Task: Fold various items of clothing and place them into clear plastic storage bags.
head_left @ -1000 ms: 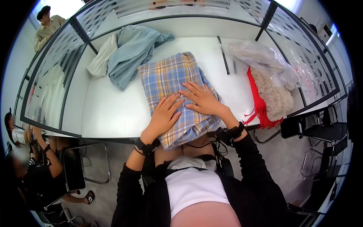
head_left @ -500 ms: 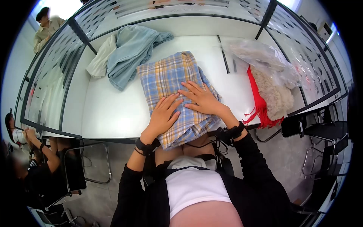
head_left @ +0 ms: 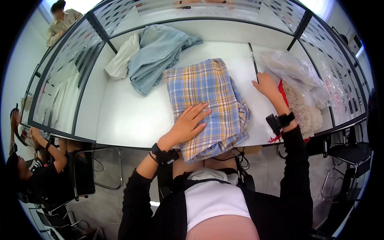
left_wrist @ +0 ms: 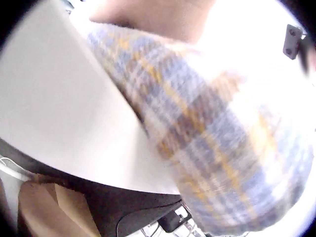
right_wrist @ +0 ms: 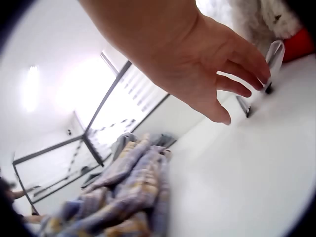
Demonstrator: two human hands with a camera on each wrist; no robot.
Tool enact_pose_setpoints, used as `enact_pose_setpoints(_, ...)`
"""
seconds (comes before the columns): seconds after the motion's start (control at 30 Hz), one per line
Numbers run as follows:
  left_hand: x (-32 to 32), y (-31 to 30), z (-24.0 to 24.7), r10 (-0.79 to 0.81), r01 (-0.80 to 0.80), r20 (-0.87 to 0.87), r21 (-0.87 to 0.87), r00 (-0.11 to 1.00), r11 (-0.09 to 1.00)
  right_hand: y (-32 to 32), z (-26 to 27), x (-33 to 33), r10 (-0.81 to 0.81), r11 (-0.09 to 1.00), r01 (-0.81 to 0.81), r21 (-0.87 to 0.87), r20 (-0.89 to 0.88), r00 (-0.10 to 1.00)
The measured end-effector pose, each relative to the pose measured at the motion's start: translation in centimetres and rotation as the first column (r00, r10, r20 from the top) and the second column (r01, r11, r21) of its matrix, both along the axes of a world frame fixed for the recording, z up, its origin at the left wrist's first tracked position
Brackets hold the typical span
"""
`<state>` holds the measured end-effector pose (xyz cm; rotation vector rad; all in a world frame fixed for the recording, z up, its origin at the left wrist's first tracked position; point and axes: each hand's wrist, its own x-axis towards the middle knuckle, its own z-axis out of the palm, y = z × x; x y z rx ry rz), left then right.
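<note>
My left hand (head_left: 187, 125) rests on a folded plaid garment (head_left: 204, 86) in blue, yellow and white, its fingers straight and spread. The garment lies on the white table, its near end reaching over the front edge; in the left wrist view its plaid cloth (left_wrist: 197, 123) fills the middle. To the right of it, my right hand (head_left: 267, 86) is at the lower end of a thin black rod (head_left: 253, 58). In the right wrist view that hand (right_wrist: 197, 64) has loosely bent fingers, thumb apart, close over the table beside a clear plastic strip (right_wrist: 275, 57).
Light blue jeans (head_left: 154, 60) and a white cloth (head_left: 123, 60) lie at the back left. On the right are a clear plastic bag (head_left: 290, 66), a beige fluffy thing (head_left: 306, 114) and red fringed cloth (head_left: 283, 92). Low partitions frame the table; other people are at the left.
My right hand has left the plaid garment and moved right to the black rod. The left hand stays on the garment. The head view has shifted, so the table sits further right.
</note>
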<state>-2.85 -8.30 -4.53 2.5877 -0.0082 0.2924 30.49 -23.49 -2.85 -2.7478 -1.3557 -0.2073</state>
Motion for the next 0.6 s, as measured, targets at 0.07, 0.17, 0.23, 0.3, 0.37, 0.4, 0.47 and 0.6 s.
enact_pose_setpoints(0.07, 0.0, 0.4, -0.1, -0.050, 0.050, -0.027, -0.017, 0.998, 0.999, 0.1, -0.7, 1.1, -0.076, 0.995, 0.077, -0.070, 0.020, 0.997)
enact_pose_setpoints(0.17, 0.0, 1.5, 0.2, -0.118, 0.116, -0.075, -0.029, 0.990, 0.993, 0.9, -2.5, 4.1, 0.014, 0.974, 0.011, -0.227, 0.110, 0.994)
enact_pose_setpoints(0.23, 0.0, 1.7, 0.6, -0.148, 0.146, -0.098, -0.031, 0.984, 0.989, 1.2, -3.2, 5.4, -0.034, 0.971, 0.061, -0.232, 0.116, 0.993)
enact_pose_setpoints(0.3, 0.3, 2.3, 0.5, -0.176, 0.175, -0.072, -0.018, 0.982, 0.984, 1.3, -3.9, 7.4, -0.068, 0.978, 0.098, -0.183, 0.166, 0.984)
enact_pose_setpoints(0.37, 0.4, 2.5, 0.3, -0.191, 0.190, -0.074, -0.020, 0.979, 0.982, 0.4, -4.7, 8.4, -0.059, 0.991, 0.084, -0.104, 0.225, 0.972)
enact_pose_setpoints(0.4, 0.5, 2.7, 0.3, -0.191, 0.190, -0.084, -0.023, 0.978, 0.982, 0.0, -4.0, 8.2, -0.037, 0.998, 0.051, -0.045, 0.267, 0.963)
enact_pose_setpoints(0.47, 0.8, 3.0, 0.0, -0.192, 0.193, -0.084, 0.002, 0.978, 0.981, 0.0, -2.6, 7.7, -0.070, 0.994, 0.082, -0.073, 0.146, 0.987)
enact_pose_setpoints(0.6, 1.3, 3.3, -0.5, -0.190, 0.192, -0.031, 0.045, 0.981, 0.980, 0.6, 0.7, 11.5, 0.085, 0.992, -0.067, -0.108, 0.179, 0.980)
